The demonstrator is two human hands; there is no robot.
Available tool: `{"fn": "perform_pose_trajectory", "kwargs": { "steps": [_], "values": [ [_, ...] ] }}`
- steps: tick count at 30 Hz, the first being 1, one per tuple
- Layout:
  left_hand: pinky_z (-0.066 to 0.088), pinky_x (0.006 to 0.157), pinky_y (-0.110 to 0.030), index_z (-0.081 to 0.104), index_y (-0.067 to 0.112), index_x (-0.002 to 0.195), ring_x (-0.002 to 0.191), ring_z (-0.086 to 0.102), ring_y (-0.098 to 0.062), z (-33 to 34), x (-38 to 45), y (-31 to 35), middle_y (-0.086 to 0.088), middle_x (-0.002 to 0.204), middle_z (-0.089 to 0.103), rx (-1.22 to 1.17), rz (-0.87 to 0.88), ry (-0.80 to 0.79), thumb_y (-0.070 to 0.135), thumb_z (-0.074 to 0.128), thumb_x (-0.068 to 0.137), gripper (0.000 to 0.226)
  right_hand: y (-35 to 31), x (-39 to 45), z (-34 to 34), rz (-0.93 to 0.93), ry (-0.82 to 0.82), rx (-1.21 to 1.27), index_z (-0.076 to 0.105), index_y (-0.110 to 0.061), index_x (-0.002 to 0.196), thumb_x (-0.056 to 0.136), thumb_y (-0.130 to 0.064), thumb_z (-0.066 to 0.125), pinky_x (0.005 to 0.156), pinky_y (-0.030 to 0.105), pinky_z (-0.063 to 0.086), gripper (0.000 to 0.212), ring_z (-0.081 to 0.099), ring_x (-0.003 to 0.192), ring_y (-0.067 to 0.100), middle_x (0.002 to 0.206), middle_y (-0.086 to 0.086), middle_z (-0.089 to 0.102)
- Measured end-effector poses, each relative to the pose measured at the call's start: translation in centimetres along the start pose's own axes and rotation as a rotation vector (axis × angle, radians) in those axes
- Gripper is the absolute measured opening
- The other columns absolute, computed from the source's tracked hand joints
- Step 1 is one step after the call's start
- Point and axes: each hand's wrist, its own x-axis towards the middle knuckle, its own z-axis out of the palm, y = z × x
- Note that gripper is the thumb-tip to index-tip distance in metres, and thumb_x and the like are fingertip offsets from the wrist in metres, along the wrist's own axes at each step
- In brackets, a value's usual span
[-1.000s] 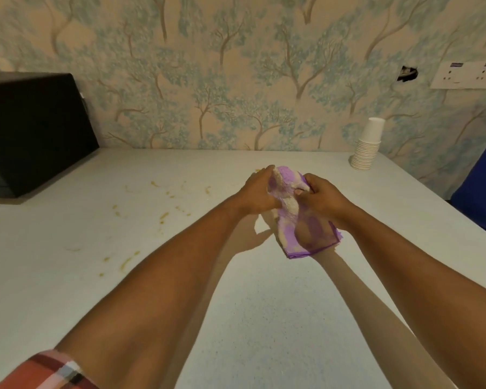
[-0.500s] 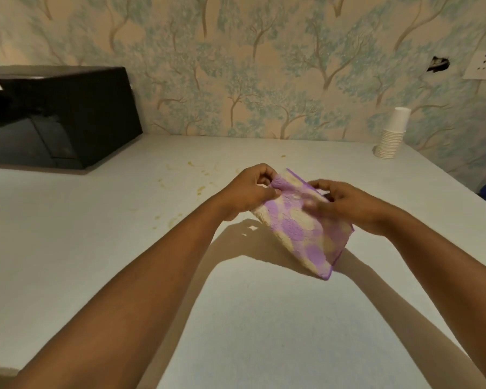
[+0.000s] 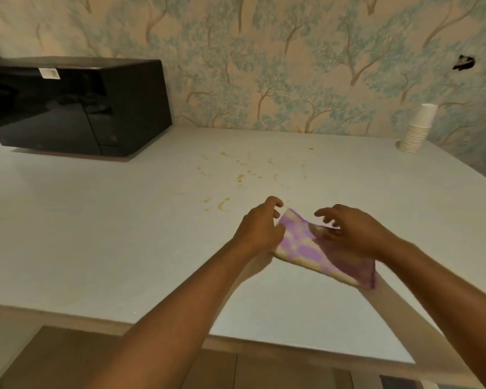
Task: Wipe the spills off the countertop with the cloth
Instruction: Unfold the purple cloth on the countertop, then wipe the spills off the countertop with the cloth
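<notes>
I see far more of the counter than half a second ago, its near edge now in view, and the black microwave shows whole. The yellowish spills lie just beyond both hands (unwiped). The purple-and-cream cloth has dropped lower and flatter. My left hand pinches its left edge; my right hand has loosened, fingers spread over it.
</notes>
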Motion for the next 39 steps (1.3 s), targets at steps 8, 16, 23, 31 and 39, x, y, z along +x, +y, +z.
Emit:
{"fn": "perform_pose_trajectory", "kwargs": {
  "steps": [8, 16, 23, 31, 39],
  "values": [
    [0.044, 0.101, -0.039, 0.059, 0.014, 0.127, 0.123, 0.051, -0.024, -4.2, -3.3, -7.7, -0.007, 0.13, 0.06, 0.219, 0.186, 0.097, 0.022, 0.055, 0.095, 0.033, -0.8, -2.3, 5.2, -0.422, -0.015, -0.133, 0.041, -0.03, 0.147, 0.102, -0.038, 0.026, 0.116, 0.043, 0.028, 0.049, 0.014, 0.151, 0.019, 0.158, -0.004, 0.031],
    [0.001, 0.123, -0.041, 0.029, 0.011, 0.151, 0.151, 0.009, -0.022, -8.4, -3.7, -13.5, -0.008, 0.161, 0.027, 0.486, 0.002, 0.17, 0.04, 0.035, 0.101, 0.058, -1.2, 2.4, 7.0, -0.172, -0.156, -0.037, 0.006, -0.055, 0.147, 0.102, -0.049, 0.014, 0.121, 0.041, 0.003, 0.046, -0.011, 0.15, 0.009, 0.163, -0.018, -0.003],
    [-0.004, 0.121, -0.047, 0.007, 0.009, 0.156, 0.152, -0.006, -0.023, -8.9, -3.7, -15.3, -0.008, 0.166, 0.0, 0.659, -0.245, 0.013, 0.058, 0.02, 0.097, 0.078, -8.1, 6.8, 8.2, -0.156, -0.13, -0.05, 0.018, -0.037, 0.154, 0.104, -0.039, 0.021, 0.12, 0.049, 0.005, 0.05, 0.0, 0.152, 0.022, 0.165, -0.006, 0.007],
    [-0.005, 0.122, -0.044, 0.002, 0.011, 0.156, 0.152, -0.009, -0.021, -8.7, -3.8, -15.6, -0.006, 0.166, -0.006, 0.684, -0.268, 0.012, 0.063, 0.014, 0.095, 0.081, -7.4, 5.3, 8.8, -0.22, -0.113, 0.023, 0.02, -0.044, 0.151, 0.092, -0.054, 0.004, 0.12, 0.046, 0.006, 0.062, 0.004, 0.151, 0.015, 0.164, -0.012, 0.012],
    [-0.005, 0.122, -0.042, 0.002, 0.012, 0.157, 0.152, -0.01, -0.019, -8.7, -3.9, -15.1, -0.005, 0.166, -0.007, 0.689, -0.271, 0.01, 0.06, 0.017, 0.097, 0.078, -12.5, 11.5, 10.5, -0.191, -0.098, -0.066, 0.016, -0.039, 0.153, 0.099, -0.044, 0.012, 0.117, 0.055, 0.008, 0.054, 0.008, 0.15, 0.029, 0.165, -0.003, 0.012]
  ]
}}
